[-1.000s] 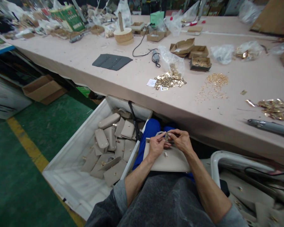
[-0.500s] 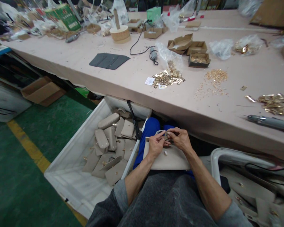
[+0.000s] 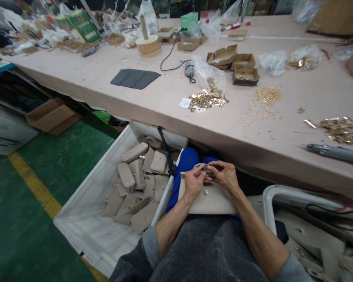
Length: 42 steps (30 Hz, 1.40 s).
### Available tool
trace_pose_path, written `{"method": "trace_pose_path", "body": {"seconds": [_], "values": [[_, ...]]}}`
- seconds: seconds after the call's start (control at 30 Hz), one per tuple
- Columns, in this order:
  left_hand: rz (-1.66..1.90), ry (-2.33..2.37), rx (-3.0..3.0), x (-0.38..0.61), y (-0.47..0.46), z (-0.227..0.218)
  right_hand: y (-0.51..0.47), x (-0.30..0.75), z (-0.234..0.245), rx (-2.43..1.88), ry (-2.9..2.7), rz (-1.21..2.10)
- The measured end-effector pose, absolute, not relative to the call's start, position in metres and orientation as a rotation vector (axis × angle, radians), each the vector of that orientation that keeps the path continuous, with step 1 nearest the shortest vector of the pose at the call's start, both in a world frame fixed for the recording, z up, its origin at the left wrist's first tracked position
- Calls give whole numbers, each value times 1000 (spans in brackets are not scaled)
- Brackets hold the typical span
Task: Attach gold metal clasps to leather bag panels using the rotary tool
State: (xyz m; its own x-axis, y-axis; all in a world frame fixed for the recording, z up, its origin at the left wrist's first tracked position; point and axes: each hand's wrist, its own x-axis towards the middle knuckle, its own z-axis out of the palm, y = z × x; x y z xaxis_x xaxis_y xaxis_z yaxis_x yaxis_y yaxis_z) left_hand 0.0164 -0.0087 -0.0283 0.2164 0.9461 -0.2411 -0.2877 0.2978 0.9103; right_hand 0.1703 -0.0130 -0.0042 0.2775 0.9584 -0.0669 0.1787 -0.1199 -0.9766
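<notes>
A beige handbag (image 3: 216, 201) lies across my lap, with a small metal turn-lock (image 3: 206, 192) on its front. My left hand (image 3: 194, 181) rests over the bag's far left part, its fingertips pinched at a small gold-toned rectangular metal frame (image 3: 205, 169). From the other side my right hand (image 3: 226, 176) pinches the same frame between thumb and fingers. The frame sits just above the bag's far edge; fingers partly cover it, and I cannot tell whether it is attached to the bag.
On my left stands a white bin (image 3: 85, 201) with several beige bags. Another white bin (image 3: 267, 203) of beige pieces is at my right. Gold plates (image 3: 206, 100), tiny fasteners (image 3: 267, 96) and an electric screwdriver (image 3: 335, 152) lie on the table (image 3: 153, 103) ahead.
The view has tilted slightly. My fingers have shifted a little around the metal frame, and both hands stay at the bag's far edge.
</notes>
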Motion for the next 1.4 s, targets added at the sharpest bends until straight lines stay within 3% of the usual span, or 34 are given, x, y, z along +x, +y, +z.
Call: {"method": "trace_pose_path", "body": {"seconds": [0.2,1.4], "values": [[1026,971,854,16,-9,-26,-15,172,-7,-1487,-1231,863],[1050,955,885,15,-12,-28,-14,173,-7,-1438,-1197,947]]}}
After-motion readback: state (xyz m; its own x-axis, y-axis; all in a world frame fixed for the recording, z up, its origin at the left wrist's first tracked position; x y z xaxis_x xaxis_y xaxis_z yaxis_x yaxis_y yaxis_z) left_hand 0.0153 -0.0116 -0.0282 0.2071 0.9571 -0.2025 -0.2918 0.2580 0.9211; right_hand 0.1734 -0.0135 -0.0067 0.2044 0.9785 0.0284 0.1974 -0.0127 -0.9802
